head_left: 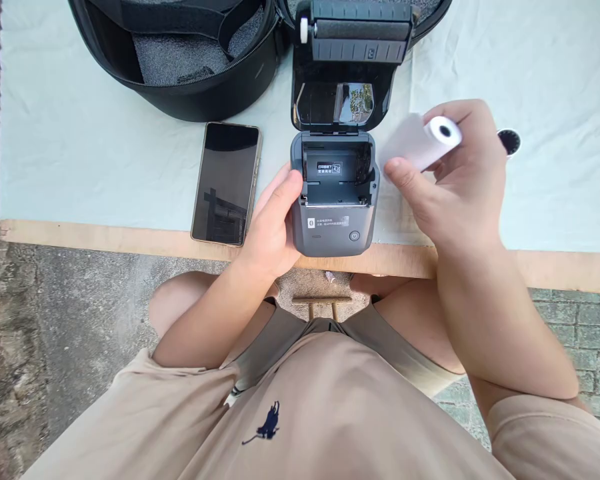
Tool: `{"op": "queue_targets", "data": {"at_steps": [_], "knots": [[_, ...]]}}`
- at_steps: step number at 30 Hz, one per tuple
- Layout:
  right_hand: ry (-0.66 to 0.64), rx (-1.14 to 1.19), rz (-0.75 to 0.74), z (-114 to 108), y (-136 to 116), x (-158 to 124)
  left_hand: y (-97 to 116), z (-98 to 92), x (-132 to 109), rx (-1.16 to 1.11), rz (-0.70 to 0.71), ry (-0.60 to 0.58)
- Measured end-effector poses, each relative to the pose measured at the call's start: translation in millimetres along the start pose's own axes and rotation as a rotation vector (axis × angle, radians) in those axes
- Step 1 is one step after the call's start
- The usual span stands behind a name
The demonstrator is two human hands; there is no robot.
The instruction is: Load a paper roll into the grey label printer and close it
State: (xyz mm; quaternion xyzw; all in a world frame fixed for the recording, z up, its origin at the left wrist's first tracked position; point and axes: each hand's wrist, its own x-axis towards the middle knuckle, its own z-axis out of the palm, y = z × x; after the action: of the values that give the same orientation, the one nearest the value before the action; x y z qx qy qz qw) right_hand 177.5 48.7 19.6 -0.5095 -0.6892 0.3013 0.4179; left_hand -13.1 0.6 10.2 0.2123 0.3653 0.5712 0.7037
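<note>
A dark grey portable label printer (335, 227) stands at the table's front edge with its lid (347, 70) swung up and back. Its paper compartment (336, 170) shows no roll inside. My left hand (275, 223) is closed around the printer's left side, thumb near the compartment's rim. To the right of the printer, my right hand (455, 167) grips a small white paper roll (423, 143) between thumb and fingers. The roll's dark hollow core faces right, and a loose flap of paper hangs off its left side.
A smartphone (227, 183) with a dark screen lies left of the printer. Behind it sits an unzipped black case (205, 100) with grey foam lining. A small round black-and-white object (509, 142) shows beyond my right hand. The table's wooden edge (105, 238) runs in front of me.
</note>
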Motion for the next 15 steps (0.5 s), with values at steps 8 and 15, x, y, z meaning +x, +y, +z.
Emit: {"op": "queue_targets", "data": {"at_steps": [8,15], "knots": [[-0.153,-0.431,-0.041,0.0,0.1,-1.3,0.5,-2.2,0.5,-0.026,0.001,-0.049],[-0.083,-0.472,-0.115,1.8,7.7,1.2,0.7,1.9,-0.1,0.008,-0.01,0.02]]}}
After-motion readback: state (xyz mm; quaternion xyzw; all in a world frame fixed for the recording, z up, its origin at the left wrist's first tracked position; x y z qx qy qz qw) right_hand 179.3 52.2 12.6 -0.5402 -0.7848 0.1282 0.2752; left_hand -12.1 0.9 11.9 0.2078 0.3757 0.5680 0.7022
